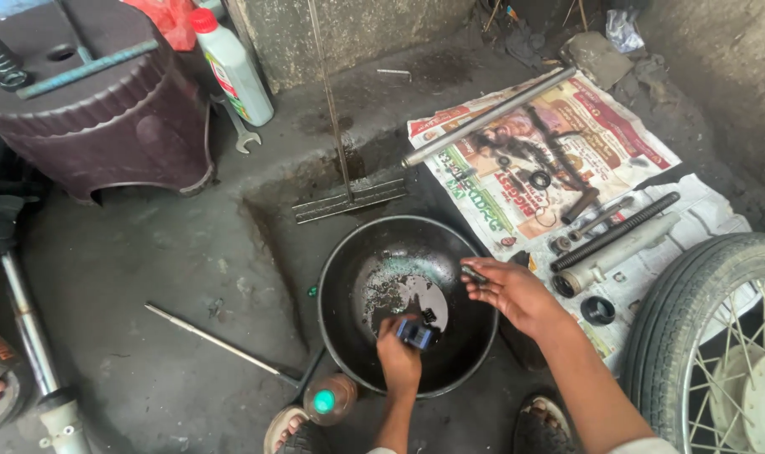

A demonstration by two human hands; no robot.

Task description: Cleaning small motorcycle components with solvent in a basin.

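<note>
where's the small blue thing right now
In the head view, the small blue thing sits low and centre, held in the left hand over the black pan, with the right hand beside it.
</note>
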